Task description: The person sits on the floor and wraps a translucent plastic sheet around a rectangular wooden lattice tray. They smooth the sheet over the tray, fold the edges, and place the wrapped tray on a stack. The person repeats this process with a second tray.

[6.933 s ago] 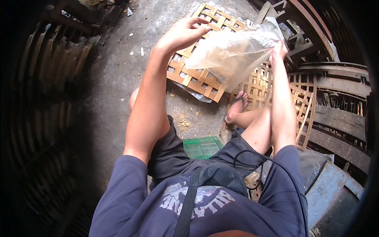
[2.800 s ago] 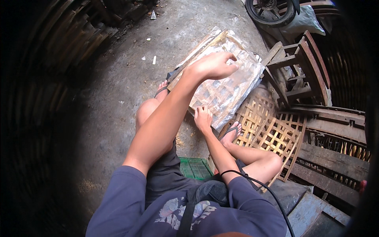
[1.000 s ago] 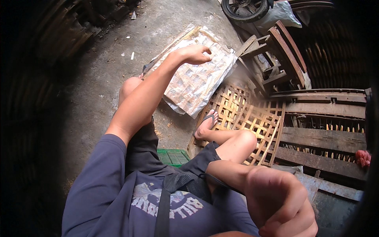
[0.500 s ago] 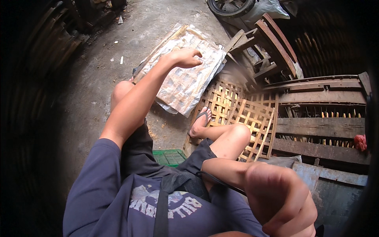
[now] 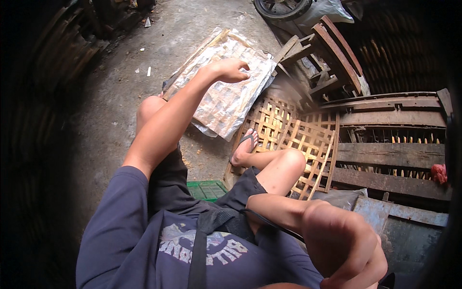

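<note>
My left hand point(image 5: 233, 71) hangs over a flat rack covered with a crinkled, clear plastic sheet point(image 5: 219, 110). Its thumb and fingers are apart and loosely bent, with nothing between them; whether it touches the sheet I cannot tell. Close to the camera at the lower right, my right hand point(image 5: 342, 243) is closed, with its fingers curled inward. Anything inside that hand is hidden. A dark cord point(image 5: 273, 224) runs by the right wrist.
Woven bamboo panels point(image 5: 293, 139) lie by my sandalled foot point(image 5: 246, 147). Wooden slatted frames point(image 5: 390, 154) stand at the right, with a wooden stand point(image 5: 332, 58) behind. A green crate point(image 5: 207, 190) sits beneath me. A wheel point(image 5: 283, 10) is at the far edge.
My left hand has shifted very slightly to the right over the plastic sheet. The right hand remains closed in almost the same place.
</note>
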Demonstrator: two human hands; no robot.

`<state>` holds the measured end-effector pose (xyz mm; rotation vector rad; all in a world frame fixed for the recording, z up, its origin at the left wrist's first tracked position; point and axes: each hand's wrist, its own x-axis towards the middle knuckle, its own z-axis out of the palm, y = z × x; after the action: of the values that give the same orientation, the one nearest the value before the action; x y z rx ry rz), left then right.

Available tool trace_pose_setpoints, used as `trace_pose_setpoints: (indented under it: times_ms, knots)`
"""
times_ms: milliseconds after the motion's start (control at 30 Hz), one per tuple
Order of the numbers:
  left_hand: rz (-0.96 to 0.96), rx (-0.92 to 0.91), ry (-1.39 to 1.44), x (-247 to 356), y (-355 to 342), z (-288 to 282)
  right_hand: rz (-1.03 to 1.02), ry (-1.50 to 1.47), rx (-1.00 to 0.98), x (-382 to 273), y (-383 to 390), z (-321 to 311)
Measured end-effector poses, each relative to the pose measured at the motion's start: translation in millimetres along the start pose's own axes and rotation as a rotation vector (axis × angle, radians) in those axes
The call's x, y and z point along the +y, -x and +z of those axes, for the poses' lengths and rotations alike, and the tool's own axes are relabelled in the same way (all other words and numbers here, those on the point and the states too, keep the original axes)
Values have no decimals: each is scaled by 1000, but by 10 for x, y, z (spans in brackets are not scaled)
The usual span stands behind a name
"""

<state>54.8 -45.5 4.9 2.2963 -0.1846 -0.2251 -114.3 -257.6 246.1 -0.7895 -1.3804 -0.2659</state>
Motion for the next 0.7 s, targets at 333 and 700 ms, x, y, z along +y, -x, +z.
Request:
trace_pose_setpoints:
  times_ms: [333, 700]
  knots:
    - [-11, 12, -7, -98, 44, -1, 48, -169, -18, 56, 14, -15]
    - [1, -22, -31, 41, -30, 68, 0, -50, -52, -109, 8, -73]
